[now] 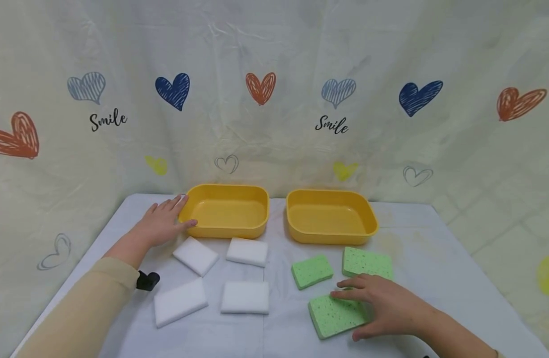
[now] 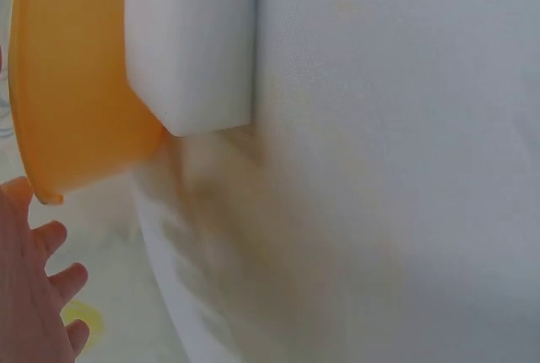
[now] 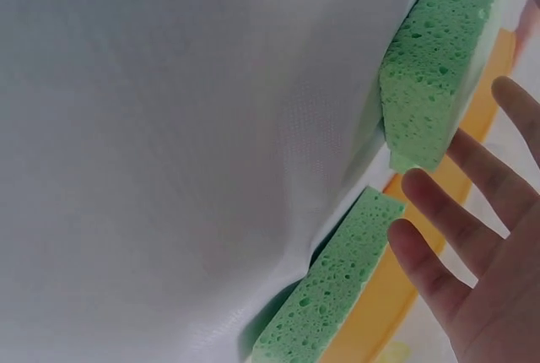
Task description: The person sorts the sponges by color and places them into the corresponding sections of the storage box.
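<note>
My left hand [image 1: 160,223] is at the left end of the left yellow tray [image 1: 227,232], fingers spread and the thumb over its near corner. In the left wrist view, its fingers [image 2: 69,281] stretch beside the tray's outer wall [image 2: 72,67]. My right hand [image 1: 390,306] hovers with parted fingers over the right end of the nearest green sponge [image 1: 334,315]; whether it touches is unclear in the head view. Two more green sponges, a smaller one [image 1: 312,272] and a larger one [image 1: 367,262], lie behind it. The right wrist view shows the fingers [image 3: 451,224] extended, gripping nothing.
Several white sponge blocks lie loosely in two rows on the left half: back left [image 1: 196,255], back right [image 1: 247,251], front left [image 1: 180,302], front right [image 1: 245,297]. A second yellow tray [image 1: 332,238] stands right of the first, near the patterned curtain [image 1: 274,139].
</note>
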{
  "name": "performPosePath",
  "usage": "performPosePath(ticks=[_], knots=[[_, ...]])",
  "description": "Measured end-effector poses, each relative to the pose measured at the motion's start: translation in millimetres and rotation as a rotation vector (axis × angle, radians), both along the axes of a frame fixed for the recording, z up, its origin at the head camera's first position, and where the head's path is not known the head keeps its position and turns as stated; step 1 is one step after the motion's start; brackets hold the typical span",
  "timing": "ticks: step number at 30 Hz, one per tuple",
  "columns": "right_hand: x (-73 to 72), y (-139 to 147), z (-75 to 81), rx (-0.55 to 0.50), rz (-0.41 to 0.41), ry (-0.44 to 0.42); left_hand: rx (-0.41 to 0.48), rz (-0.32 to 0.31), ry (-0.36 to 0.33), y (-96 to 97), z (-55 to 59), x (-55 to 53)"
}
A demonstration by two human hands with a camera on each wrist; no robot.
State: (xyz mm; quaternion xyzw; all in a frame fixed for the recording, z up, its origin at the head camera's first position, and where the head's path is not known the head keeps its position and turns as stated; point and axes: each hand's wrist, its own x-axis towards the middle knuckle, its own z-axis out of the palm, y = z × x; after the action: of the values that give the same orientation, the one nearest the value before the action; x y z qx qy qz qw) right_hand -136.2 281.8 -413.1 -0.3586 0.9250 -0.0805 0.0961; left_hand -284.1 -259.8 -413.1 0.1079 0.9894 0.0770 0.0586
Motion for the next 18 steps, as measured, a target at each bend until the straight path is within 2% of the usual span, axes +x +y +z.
performPosePath(ticks=[5,11,18], knots=[[-1.5,0.7,-2.3,0.014,-0.008,-0.019,0.034,0.043,-0.037,2.3,-4.7,-4.8],[-2.2,0.2,-3.5,0.007,0.019,0.024,0.038,0.045,-0.047,4.0,-9.0,-8.9],[-3.9,0.6,-4.3,-0.010,0.051,0.043,0.049,0.059,-0.065,8.0,-5.3,-8.7]])
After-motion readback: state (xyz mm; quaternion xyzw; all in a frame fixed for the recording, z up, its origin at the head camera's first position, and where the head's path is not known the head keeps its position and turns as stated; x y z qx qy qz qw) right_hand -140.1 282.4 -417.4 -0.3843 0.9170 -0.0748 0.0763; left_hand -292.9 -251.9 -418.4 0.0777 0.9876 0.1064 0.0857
